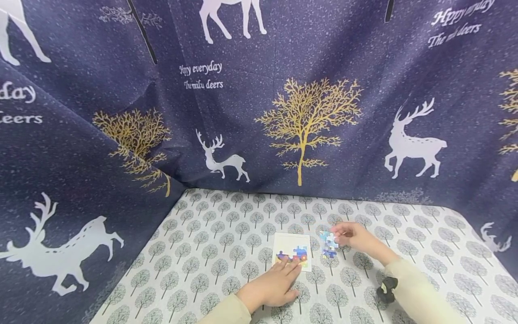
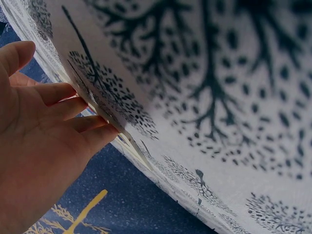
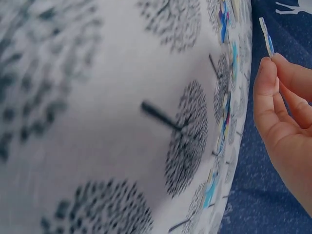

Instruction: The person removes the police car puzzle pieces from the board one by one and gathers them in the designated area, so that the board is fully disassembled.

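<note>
"Head view first?"
"The left hand (image 1: 274, 282) lies with fingers extended on the puzzle board (image 1: 284, 241); the right hand (image 1: 357, 238) is beside loose pieces (image 1: 328, 254), just right of the puzzle board."
"Left wrist?"
"Straight fingertips touch the puzzle board. Light pressure should stop it sliding."
"Right wrist?"
"Thumb and finger pinch one piece (image 3: 266, 37) near its end; a light grip should make turning it easier."

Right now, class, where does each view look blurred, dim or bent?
Head view: tablecloth brightly lit, puzzle pieces too small to read clearly; left wrist view: darker, nearest printed trees at upper right out of focus; right wrist view: printed trees at left blurred, tablecloth's far edge bowed, piece pinched in the right hand fairly crisp.
</note>
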